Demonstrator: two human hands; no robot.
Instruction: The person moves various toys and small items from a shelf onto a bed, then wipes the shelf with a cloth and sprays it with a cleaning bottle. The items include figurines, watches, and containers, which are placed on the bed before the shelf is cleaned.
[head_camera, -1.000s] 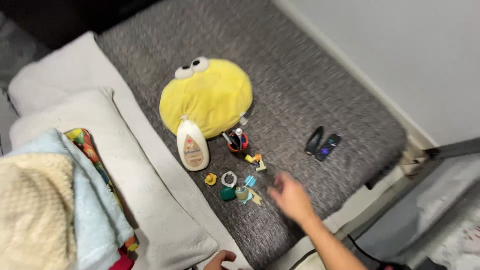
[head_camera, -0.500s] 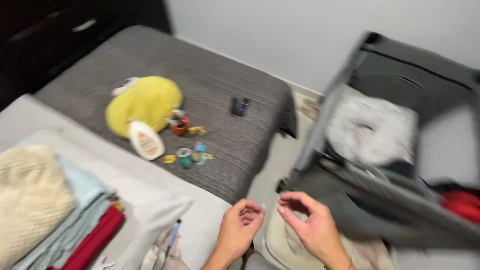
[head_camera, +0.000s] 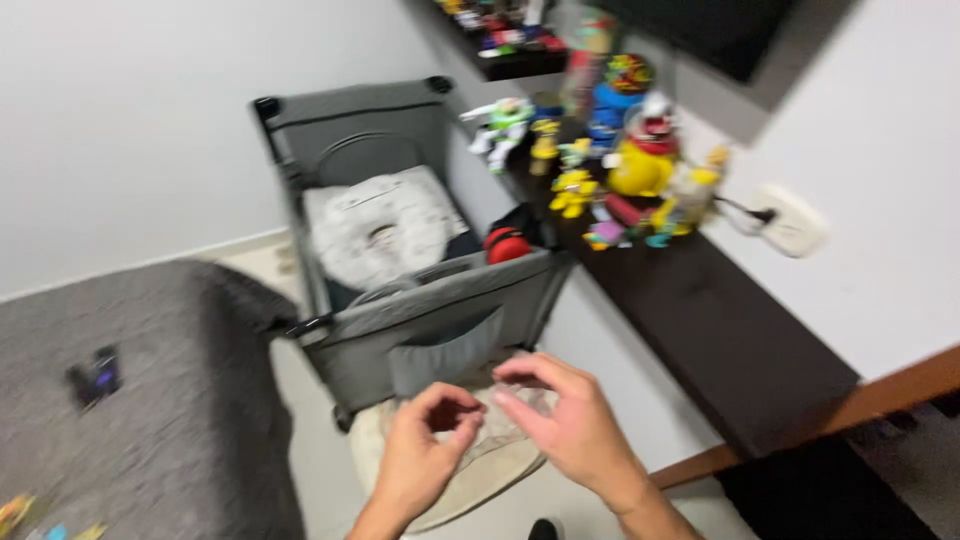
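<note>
My left hand (head_camera: 425, 455) and my right hand (head_camera: 565, 425) are held close together at the bottom middle of the head view. Each has its fingertips pinched, and the fingertips almost meet. Nothing shows between the fingers, though the picture is blurred. Below the hands lies a beige padded thing (head_camera: 470, 480) on the floor. Just beyond them stands a grey fabric playpen (head_camera: 440, 325). Inside it are a white ring-shaped cushion (head_camera: 380, 225) and a red and black thing (head_camera: 505, 243).
A dark shelf (head_camera: 740, 340) runs along the right wall, with several colourful toy figures (head_camera: 620, 160) on its far end and a wall socket (head_camera: 790, 225) above. The grey bed (head_camera: 170, 430) is at left, with two dark remotes (head_camera: 92, 378) and small bright bits (head_camera: 30, 515).
The view has swung right, from the bed to the playpen and the toy shelf. My right hand drew back from the small things on the bed and joined my left hand in front of me.
</note>
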